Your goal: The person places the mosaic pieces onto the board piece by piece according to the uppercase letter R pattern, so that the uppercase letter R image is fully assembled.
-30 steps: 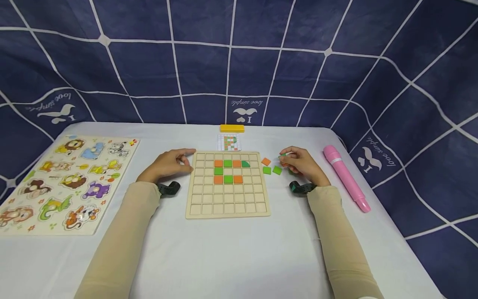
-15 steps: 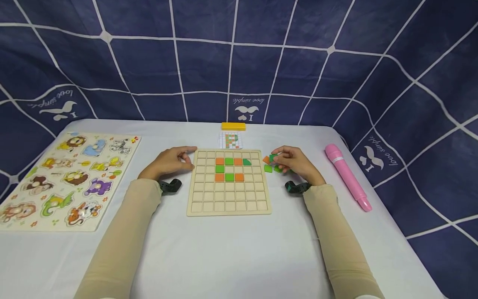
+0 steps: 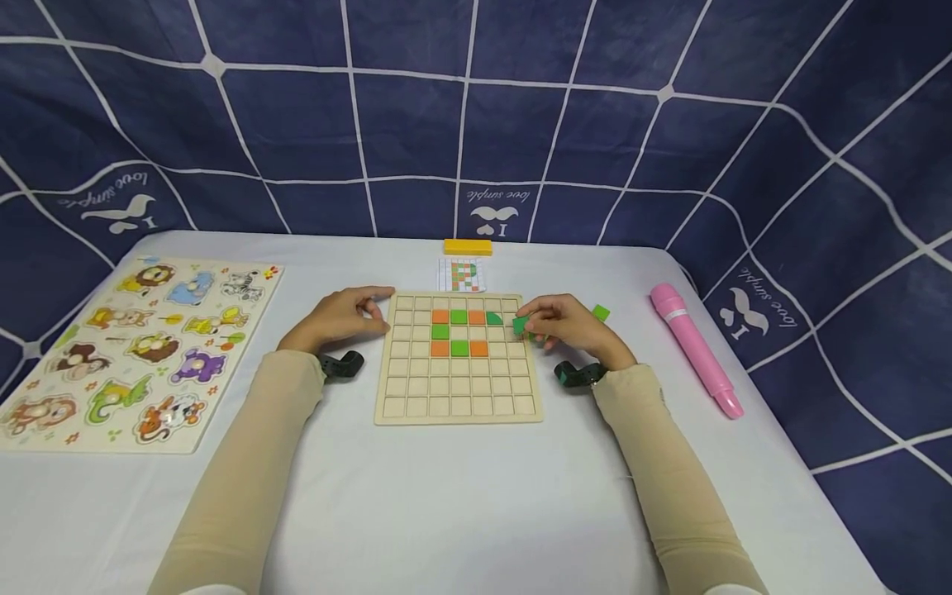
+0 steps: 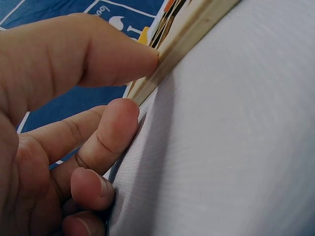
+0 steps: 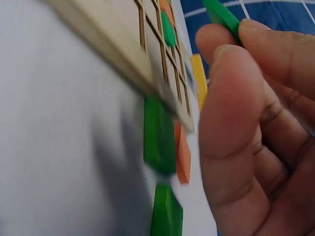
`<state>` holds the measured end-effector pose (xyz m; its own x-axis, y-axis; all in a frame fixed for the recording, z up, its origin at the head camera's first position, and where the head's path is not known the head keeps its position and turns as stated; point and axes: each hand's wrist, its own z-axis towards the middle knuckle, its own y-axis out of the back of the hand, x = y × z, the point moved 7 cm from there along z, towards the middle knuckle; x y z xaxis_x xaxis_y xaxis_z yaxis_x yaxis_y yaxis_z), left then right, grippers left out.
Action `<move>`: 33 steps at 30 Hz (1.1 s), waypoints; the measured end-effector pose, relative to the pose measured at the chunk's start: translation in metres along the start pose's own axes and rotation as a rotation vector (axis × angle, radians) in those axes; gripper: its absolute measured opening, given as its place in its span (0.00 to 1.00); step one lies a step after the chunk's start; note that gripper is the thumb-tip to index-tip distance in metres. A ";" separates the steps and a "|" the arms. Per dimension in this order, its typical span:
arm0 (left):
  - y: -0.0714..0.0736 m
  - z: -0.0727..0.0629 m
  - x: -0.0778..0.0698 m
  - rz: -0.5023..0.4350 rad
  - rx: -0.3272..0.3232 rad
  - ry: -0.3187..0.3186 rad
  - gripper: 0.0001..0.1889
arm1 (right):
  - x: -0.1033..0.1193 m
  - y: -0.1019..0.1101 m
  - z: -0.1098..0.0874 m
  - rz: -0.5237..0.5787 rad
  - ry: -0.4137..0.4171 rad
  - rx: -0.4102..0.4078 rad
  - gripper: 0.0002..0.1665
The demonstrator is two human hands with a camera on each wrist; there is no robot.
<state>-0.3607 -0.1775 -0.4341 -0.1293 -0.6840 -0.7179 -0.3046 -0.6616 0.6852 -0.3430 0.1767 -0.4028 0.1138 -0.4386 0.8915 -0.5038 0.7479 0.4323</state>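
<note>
A pale wooden grid board lies on the white table, with several orange and green square tiles set in its upper cells and a rounded dark green tile at the right end of the top row. My left hand rests at the board's left side, its thumb against the edge and the fingers loosely bent. Over the board's right edge, my right hand pinches a dark green tile between thumb and fingers. In the right wrist view, that tile is raised above the table.
Loose green tiles and an orange tile lie beside the board's right edge; another green tile shows past the right hand. Behind the board are a pattern card and yellow block. An animal puzzle lies left, a pink microphone right.
My right hand has moved left from the loose tiles to the board's right edge, carrying the dark green tile. My left hand stays at the board's left side.
</note>
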 end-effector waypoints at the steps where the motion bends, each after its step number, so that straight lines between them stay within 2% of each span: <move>1: 0.000 0.001 0.000 0.004 -0.002 -0.003 0.41 | 0.002 -0.003 0.001 -0.010 0.004 0.013 0.17; 8: 0.002 0.004 -0.001 0.018 -0.003 -0.005 0.40 | 0.011 -0.022 0.004 -0.064 -0.008 0.102 0.15; 11: 0.001 0.001 0.001 0.010 -0.004 0.005 0.41 | 0.010 -0.030 0.005 -0.081 -0.026 0.116 0.14; 20: -0.007 -0.008 0.008 -0.001 0.005 0.002 0.41 | 0.003 -0.047 0.003 -0.148 -0.017 0.091 0.11; 25: -0.003 -0.007 0.005 0.008 -0.008 -0.012 0.40 | 0.005 -0.046 0.005 -0.152 0.003 0.083 0.10; 33: -0.001 -0.003 -0.002 0.008 -0.006 -0.034 0.40 | 0.009 -0.041 0.007 -0.205 -0.010 0.045 0.10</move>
<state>-0.3573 -0.1764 -0.4334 -0.1636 -0.6789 -0.7158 -0.2973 -0.6579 0.6919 -0.3270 0.1385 -0.4140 0.2094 -0.5842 0.7842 -0.5089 0.6197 0.5975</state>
